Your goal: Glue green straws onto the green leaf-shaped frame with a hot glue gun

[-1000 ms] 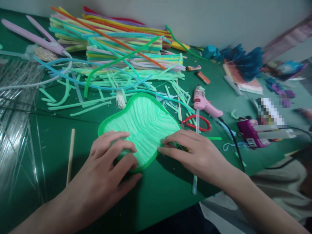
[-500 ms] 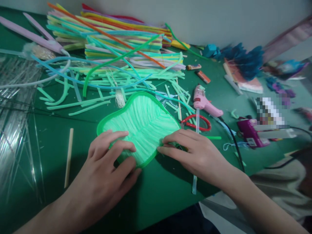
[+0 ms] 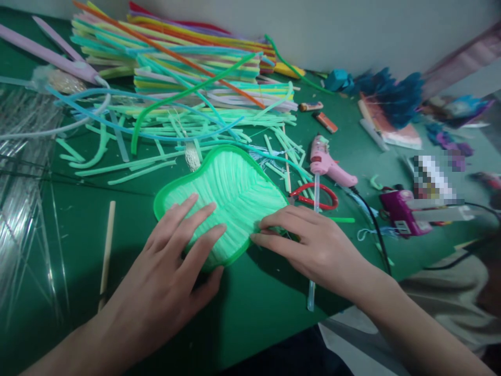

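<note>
A light-green leaf made of pipe cleaners (image 3: 230,193), edged in darker green, lies on the green table in front of me. My left hand (image 3: 176,256) rests on its near left part, fingers spread over the surface and thumb at the lower rim. With fingertips pinched together, my right hand (image 3: 309,240) grips the leaf's right-hand rim. Just behind that hand are red-handled pliers (image 3: 319,196), partly hidden. A pink glue gun (image 3: 326,162) with a clear glue stick lies beyond them.
A large pile of coloured pipe cleaners (image 3: 188,62) spreads along the back. Pink curling tongs (image 3: 58,52) lie at the back left, above clear strips (image 3: 31,209). A wooden stick (image 3: 107,250) is left of my left hand. At right stand a purple box (image 3: 403,211) and a black cord (image 3: 376,230).
My left hand's fingers have straightened and spread further across the leaf. The right hand keeps its hold at the rim, almost still.
</note>
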A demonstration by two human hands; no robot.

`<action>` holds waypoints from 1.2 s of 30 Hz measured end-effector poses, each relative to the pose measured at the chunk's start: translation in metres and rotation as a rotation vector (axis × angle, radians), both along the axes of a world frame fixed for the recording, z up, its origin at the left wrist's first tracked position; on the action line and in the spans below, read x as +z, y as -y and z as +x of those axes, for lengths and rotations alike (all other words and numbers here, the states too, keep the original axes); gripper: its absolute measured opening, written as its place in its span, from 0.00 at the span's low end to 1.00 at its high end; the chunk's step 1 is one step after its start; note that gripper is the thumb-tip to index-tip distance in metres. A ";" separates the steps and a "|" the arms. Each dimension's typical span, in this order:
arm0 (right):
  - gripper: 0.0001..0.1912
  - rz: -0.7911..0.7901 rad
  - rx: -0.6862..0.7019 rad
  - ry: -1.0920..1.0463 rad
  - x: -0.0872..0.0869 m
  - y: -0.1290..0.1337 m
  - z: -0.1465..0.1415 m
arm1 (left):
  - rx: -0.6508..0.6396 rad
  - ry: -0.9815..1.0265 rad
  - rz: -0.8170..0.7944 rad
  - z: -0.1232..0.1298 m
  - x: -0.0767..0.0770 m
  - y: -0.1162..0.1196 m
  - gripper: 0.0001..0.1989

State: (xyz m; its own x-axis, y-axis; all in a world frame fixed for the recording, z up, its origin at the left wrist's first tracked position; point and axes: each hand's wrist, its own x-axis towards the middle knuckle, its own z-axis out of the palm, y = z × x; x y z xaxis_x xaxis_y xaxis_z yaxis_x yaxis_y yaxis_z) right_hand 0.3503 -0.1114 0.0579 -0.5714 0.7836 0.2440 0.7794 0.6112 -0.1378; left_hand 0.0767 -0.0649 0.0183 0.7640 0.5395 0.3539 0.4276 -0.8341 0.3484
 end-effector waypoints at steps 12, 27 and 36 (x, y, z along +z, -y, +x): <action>0.16 -0.006 -0.006 0.003 0.001 0.002 0.000 | 0.017 -0.063 0.052 -0.001 -0.005 -0.001 0.23; 0.10 -0.014 -0.030 -0.020 0.000 0.007 -0.002 | 0.020 -0.060 0.075 0.000 -0.004 0.000 0.22; 0.05 -0.061 -0.100 -0.213 -0.011 0.004 -0.017 | 0.024 -0.064 0.073 0.000 -0.005 0.000 0.22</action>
State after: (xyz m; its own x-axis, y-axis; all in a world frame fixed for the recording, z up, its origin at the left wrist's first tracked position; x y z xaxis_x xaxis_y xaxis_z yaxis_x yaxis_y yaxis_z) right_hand 0.3330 -0.1154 0.0465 -0.4311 0.8506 0.3011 0.7847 0.5181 -0.3402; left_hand 0.0769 -0.0653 0.0128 0.7733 0.5324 0.3442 0.4673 -0.8456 0.2581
